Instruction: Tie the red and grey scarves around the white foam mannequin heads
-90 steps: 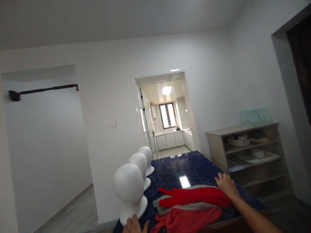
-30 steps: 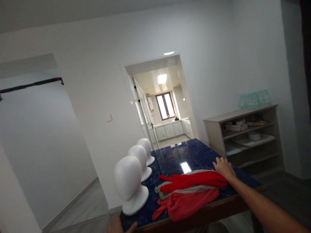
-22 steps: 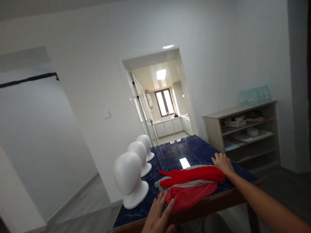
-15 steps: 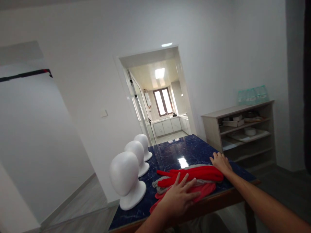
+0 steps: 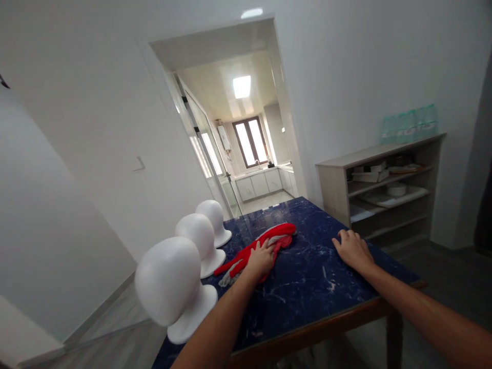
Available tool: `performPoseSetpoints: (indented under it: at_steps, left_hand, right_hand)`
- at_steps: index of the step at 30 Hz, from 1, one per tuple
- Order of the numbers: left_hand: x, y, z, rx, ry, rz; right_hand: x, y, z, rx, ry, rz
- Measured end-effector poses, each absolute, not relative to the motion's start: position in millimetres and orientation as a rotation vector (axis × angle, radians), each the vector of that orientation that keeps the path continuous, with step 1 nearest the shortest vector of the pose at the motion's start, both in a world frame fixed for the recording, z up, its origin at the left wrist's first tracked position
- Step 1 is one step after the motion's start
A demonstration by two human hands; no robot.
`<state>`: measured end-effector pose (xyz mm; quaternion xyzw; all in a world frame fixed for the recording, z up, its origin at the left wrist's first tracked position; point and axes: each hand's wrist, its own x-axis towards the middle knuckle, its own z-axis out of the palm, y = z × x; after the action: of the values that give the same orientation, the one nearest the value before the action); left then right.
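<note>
My left hand [image 5: 262, 257] lies on a bunched pile of red and grey cloth [image 5: 282, 230], its fingers somewhat spread over the fabric. The pile rests slantwise on the dark blue marbled table [image 5: 307, 287]; what kind of garments these are I cannot tell. To the left, three white mannequin heads stand in a row: a near one [image 5: 169, 281], a middle one [image 5: 196, 237] and a far one [image 5: 210, 217]. My right hand [image 5: 352, 250] rests near the table's right edge, fingers loosely bent and apart, with nothing in it.
A wooden shelf unit [image 5: 332, 192] stands beyond the table's right side, with a pack of bottles [image 5: 410, 125] on top and boxes inside. Past the far end, a doorway with a glass door [image 5: 207, 148] leads to a kitchen.
My left hand and the cloth pile have moved away from the table's near edge, toward the mannequin heads. My right hand stays near the right edge. The view has shifted.
</note>
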<state>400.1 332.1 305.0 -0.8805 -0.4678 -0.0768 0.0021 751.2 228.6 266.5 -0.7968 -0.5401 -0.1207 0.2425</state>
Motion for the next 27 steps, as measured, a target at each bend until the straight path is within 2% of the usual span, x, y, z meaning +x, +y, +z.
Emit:
performPoseSetpoints:
  at_steps: [5,13,15,18,21,27]
  left_hand:
    - [408,403,305,-2.417,-2.002,-0.227]
    - [385,475,321,-2.1,-2.292,-0.245]
    - [389,467,323,-2.091,-2.21,-0.315]
    - [406,428,314,-2.331,-1.79,-0.428]
    - [417,369,293,-2.702,-1.406,-0.341]
    - [368,273,277,-2.949,-1.442,-0.344]
  right_hand:
    - [752,232,262,-2.201,-1.515,-0.336]
    - [758,236,254,-2.214,-1.529,-0.33]
    - [758,236,254,-2.218,-1.53,-0.338]
    - [756,235,258,-2.233,-1.525,-0.352]
    - [755,233,262,-2.238,-1.523,-0.347]
    - [751,229,265,-2.195,-1.557,-0.32]
